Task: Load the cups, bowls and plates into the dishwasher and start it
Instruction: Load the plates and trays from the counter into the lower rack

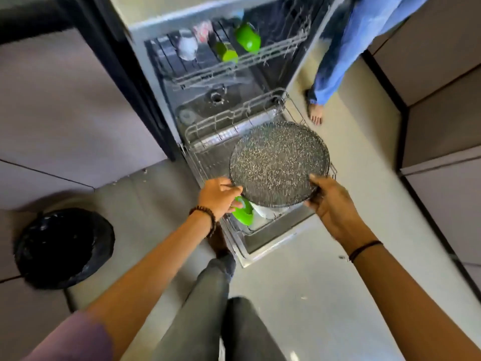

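Note:
A dark speckled round plate [278, 162] hangs over the pulled-out lower rack [208, 128] of the open dishwasher. My left hand [217, 195] grips its left edge and my right hand [331, 201] grips its right edge. Under the plate in the rack's near end sit a green bowl [244, 212] and a white dish [265, 212], partly hidden. The upper rack [276, 49] holds two green cups [248, 39] [229, 54], a white cup [187, 46] and a blurred reddish item [203, 29].
A black-lined waste bin [65, 247] stands on the floor at the left. Another person's leg in blue trousers [335, 61] and bare foot [315, 114] stand right of the dishwasher. Cabinets run along both sides. My own legs [208, 308] are just before the open door.

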`<act>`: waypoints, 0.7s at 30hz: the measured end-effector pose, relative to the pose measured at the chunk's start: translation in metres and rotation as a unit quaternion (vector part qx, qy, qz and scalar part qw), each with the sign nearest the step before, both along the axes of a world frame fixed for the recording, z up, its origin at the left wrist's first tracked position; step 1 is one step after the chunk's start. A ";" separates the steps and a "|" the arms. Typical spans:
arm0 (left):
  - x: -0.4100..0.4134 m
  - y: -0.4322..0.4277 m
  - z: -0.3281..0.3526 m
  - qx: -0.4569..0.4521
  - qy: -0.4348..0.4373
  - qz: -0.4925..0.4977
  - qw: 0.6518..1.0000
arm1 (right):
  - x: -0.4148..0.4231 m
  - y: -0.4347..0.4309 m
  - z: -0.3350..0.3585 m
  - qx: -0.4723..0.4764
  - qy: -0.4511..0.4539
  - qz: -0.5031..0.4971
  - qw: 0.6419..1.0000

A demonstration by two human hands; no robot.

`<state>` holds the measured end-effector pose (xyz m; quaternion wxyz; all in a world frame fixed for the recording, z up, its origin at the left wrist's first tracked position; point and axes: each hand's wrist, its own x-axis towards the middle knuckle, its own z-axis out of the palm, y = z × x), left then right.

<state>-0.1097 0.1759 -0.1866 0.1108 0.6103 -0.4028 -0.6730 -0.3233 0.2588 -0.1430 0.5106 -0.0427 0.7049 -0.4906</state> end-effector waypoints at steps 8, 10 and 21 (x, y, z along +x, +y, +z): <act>-0.077 -0.021 -0.086 0.049 -0.020 -0.065 0.996 | -0.082 -0.026 -0.079 0.040 0.223 0.104 0.968; -0.086 -0.025 -0.100 0.054 -0.027 -0.068 0.996 | -0.096 -0.028 -0.092 0.066 0.263 0.127 0.954; -0.122 -0.044 -0.142 0.091 -0.041 -0.056 0.993 | -0.146 -0.065 -0.104 0.009 0.322 0.248 0.914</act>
